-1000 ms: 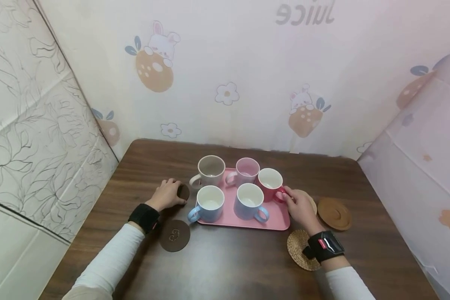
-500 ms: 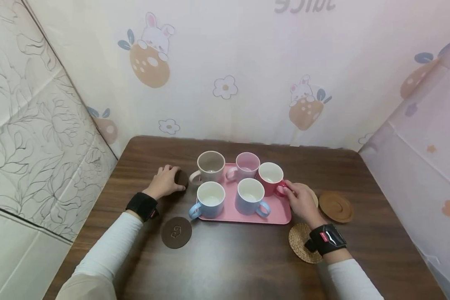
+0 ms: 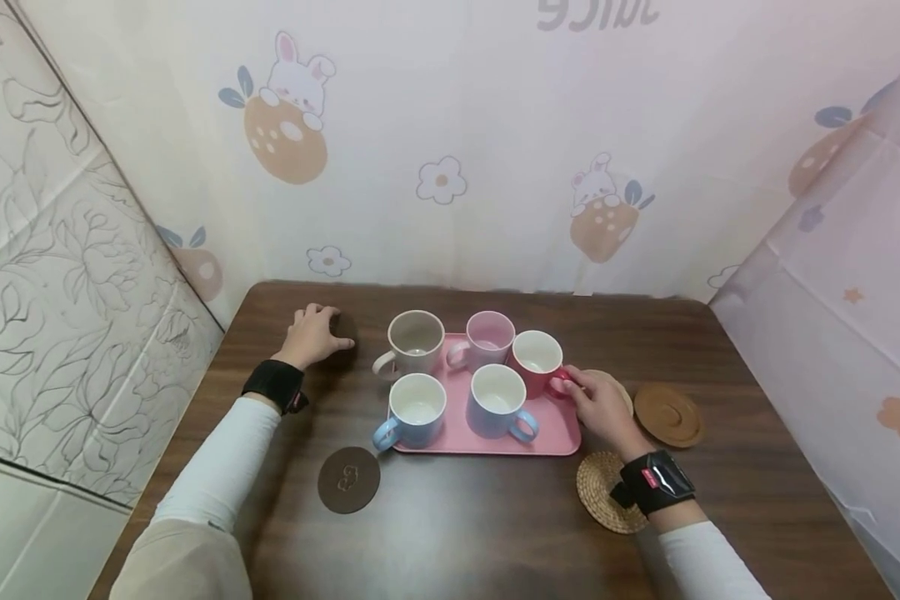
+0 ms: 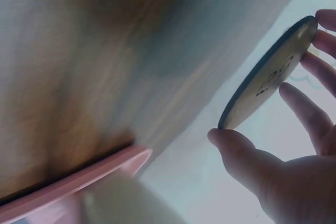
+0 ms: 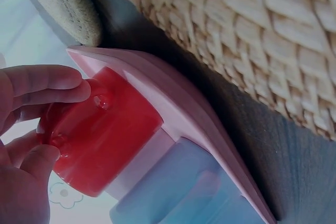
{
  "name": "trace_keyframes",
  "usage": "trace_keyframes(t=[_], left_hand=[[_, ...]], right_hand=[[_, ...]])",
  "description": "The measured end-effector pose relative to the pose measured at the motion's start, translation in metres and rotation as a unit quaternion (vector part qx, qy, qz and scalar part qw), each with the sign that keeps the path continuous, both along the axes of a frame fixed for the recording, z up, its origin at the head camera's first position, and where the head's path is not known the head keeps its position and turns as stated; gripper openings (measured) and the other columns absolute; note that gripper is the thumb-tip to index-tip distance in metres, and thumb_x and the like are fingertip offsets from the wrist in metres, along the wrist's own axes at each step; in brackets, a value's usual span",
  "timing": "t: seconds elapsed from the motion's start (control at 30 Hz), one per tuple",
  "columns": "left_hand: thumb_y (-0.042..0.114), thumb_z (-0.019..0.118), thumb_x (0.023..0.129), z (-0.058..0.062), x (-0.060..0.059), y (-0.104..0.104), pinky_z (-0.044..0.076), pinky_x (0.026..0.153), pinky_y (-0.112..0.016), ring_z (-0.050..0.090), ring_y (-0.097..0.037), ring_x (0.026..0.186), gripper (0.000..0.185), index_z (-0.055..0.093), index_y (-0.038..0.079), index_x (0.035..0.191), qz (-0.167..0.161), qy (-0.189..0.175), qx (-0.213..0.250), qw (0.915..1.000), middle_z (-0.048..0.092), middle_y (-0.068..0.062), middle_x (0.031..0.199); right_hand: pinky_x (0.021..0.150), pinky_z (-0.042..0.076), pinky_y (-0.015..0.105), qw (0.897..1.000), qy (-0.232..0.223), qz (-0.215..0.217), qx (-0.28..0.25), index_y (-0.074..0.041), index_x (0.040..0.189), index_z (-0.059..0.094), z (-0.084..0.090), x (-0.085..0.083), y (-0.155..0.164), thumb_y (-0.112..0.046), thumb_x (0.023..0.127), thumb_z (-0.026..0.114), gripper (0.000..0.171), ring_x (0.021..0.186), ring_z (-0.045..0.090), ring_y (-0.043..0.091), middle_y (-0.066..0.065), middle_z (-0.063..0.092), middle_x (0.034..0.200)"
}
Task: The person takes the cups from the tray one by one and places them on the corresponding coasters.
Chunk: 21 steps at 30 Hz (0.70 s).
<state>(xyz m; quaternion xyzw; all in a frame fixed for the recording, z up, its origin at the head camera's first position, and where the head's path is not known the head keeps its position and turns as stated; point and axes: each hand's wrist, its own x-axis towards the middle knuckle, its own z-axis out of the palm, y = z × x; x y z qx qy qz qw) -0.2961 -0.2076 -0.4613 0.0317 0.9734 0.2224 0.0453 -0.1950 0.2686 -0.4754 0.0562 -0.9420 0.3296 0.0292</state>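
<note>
At far left, the left hand [image 3: 313, 335] pinched a dark round coaster [image 4: 268, 74] between thumb and fingers, near the table's [image 3: 495, 508] back edge. On the pink tray [image 3: 457, 433] stood five mugs. The right hand [image 3: 603, 406] gripped the red mug's [image 3: 536, 362] handle with curled fingers.

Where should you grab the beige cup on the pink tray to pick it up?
Probably by its handle. The beige cup stands upright at the tray's back left corner, and its handle sticks out toward the front left, over the bare table. Come from that left side: the pink cup is close on its right and a blue cup just in front.
</note>
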Motion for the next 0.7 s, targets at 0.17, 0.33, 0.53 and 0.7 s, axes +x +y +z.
trace_keyframes(t=[0.17, 0.33, 0.53, 0.7], left_hand=[[0.037, 0.072, 0.086, -0.002, -0.023, -0.005, 0.033, 0.102, -0.065, 0.030, -0.049, 0.130, 0.071, 0.044, 0.001, 0.141, 0.017, -0.005, 0.008, 0.9998, 0.034, -0.029, 0.145], [0.038, 0.071, 0.087, -0.008, -0.044, -0.010, 0.031, 0.103, -0.068, 0.028, -0.051, 0.132, 0.072, 0.043, -0.001, 0.141, 0.023, -0.005, 0.013, 0.9996, 0.034, -0.031, 0.143], [0.038, 0.072, 0.086, -0.024, -0.057, -0.007, 0.031, 0.103, -0.069, 0.030, -0.053, 0.130, 0.073, 0.045, -0.004, 0.138, 0.023, -0.022, 0.013, 0.9994, 0.038, -0.033, 0.139], [0.038, 0.073, 0.085, -0.032, -0.063, -0.001, 0.031, 0.102, -0.070, 0.032, -0.053, 0.130, 0.073, 0.046, -0.004, 0.138, 0.026, -0.027, 0.007, 0.9993, 0.039, -0.033, 0.137]], right_hand=[[0.073, 0.052, 0.033, 1.000, 0.009, -0.001, 0.002, 0.001, 0.134, 0.056, 0.001, 0.001, -0.001, -0.016, 0.096, 0.061, 0.041, 0.094, 0.060, 0.030, 0.022, 0.066, 0.112], [0.082, 0.055, 0.045, 1.000, 0.021, -0.006, -0.006, 0.000, 0.133, 0.057, 0.001, 0.001, -0.005, -0.015, 0.096, 0.061, 0.040, 0.101, 0.061, 0.032, 0.021, 0.067, 0.114], [0.082, 0.054, 0.045, 1.000, 0.021, -0.016, 0.001, 0.002, 0.131, 0.058, 0.000, 0.009, -0.006, -0.013, 0.095, 0.062, 0.039, 0.100, 0.062, 0.032, 0.020, 0.068, 0.113], [0.076, 0.055, 0.035, 1.000, 0.011, -0.025, 0.003, 0.000, 0.131, 0.058, -0.001, 0.009, -0.008, -0.013, 0.095, 0.062, 0.039, 0.096, 0.061, 0.028, 0.018, 0.068, 0.110]])
